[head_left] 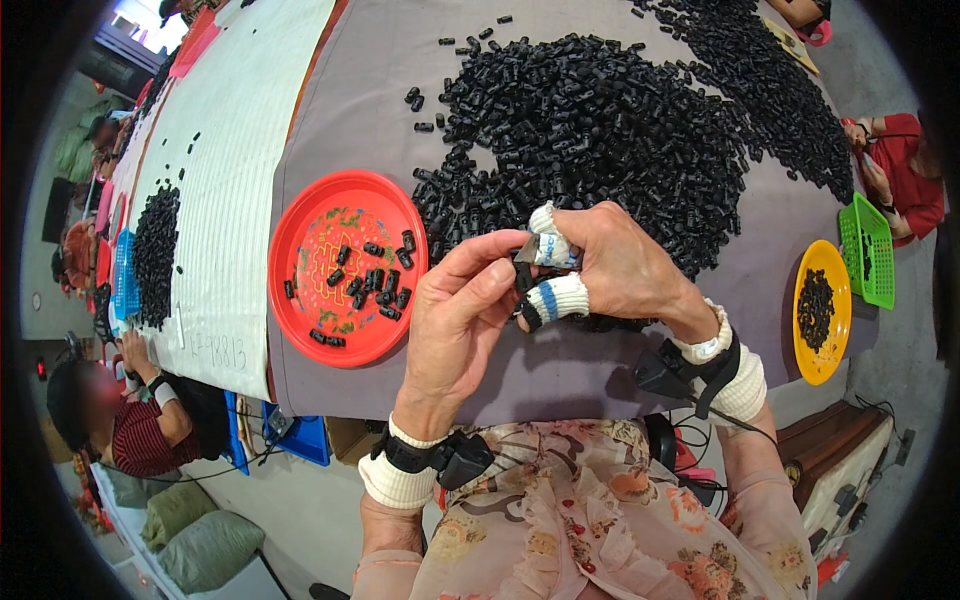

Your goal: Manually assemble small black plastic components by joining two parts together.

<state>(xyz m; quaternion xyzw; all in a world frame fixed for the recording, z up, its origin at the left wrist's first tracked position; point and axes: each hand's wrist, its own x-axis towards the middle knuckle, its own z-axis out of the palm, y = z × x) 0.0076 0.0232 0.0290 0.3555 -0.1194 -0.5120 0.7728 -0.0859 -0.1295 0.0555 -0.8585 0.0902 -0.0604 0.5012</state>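
My left hand (462, 312) pinches a small black plastic part (522, 279) between thumb and fingertips. Its fingertips meet those of my right hand (632, 268), whose thumb and forefinger wear white knitted finger covers, the thumb's with a blue stripe. A small grey blade (528, 249) with a white-and-blue wrapping sticks out of the right-hand grip, close against the black part. Just beyond both hands spreads a big pile of black plastic parts (590, 130). Left of my left hand, a round red plate (287, 300) holds several of the same parts.
At the right stand a yellow plate (838, 345) with small black bits and a green basket (882, 255). A person in red (905, 180) works beyond them. Across the white-covered table at left, another person (150, 420) sits near a smaller black pile (157, 255) and a blue basket (124, 275).
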